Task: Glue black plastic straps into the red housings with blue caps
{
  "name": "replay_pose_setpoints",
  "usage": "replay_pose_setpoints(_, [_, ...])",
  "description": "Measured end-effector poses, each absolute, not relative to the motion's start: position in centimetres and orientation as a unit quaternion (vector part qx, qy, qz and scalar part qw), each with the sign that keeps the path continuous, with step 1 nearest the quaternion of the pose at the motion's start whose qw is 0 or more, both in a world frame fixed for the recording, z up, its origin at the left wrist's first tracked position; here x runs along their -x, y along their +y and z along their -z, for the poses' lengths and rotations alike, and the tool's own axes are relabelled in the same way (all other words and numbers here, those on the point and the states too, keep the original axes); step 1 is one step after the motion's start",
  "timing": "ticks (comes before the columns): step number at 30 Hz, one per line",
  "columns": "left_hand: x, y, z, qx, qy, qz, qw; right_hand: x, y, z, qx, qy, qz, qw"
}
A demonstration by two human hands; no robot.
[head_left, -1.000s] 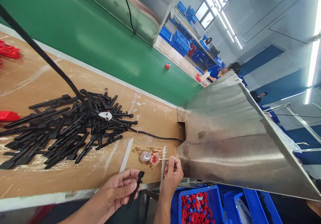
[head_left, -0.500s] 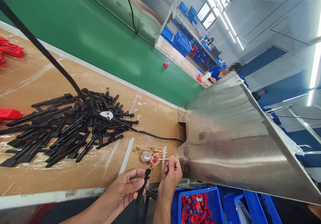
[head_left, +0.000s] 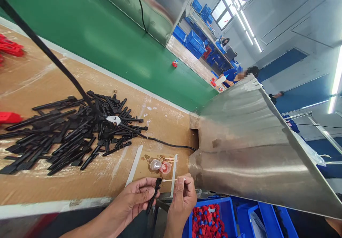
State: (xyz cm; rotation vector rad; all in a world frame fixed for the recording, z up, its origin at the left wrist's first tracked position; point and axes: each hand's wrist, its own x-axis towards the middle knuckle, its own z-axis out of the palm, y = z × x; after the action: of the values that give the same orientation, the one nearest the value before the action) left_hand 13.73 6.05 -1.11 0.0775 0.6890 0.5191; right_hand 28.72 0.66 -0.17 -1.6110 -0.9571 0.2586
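Near the table's front edge, my left hand (head_left: 137,197) grips a slim black plastic part (head_left: 154,194), its blocky end up. My right hand (head_left: 182,195) pinches a thin cotton swab (head_left: 171,180), whose white tip is at the part's upper end; whether they touch is hard to tell. Just beyond the hands are a small cup of red liquid (head_left: 165,167) and a round clear container (head_left: 155,165), with more swabs lying behind them. A large heap of similar black parts (head_left: 72,131) covers the table to the left.
A black cable (head_left: 165,144) crosses the table into a notch beside a metal panel (head_left: 240,142). Red parts (head_left: 10,117) lie far left. Below right is a blue bin (head_left: 232,215) of red and blue pieces. Behind a green strip (head_left: 107,49), a person in blue sits working.
My right hand has drawn the swab out of the red cup and brought it down beside the black part's top. My left hand has barely moved.
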Motion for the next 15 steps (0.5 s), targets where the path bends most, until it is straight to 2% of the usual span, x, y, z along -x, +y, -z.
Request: replay_pose_setpoints(15, [-13.7, 6.0, 1.2, -0.051, 0.323, -0.253, 0.911, -27.4, 1.1, -1.1, 0.686, -0.528, -0.025, 0.5])
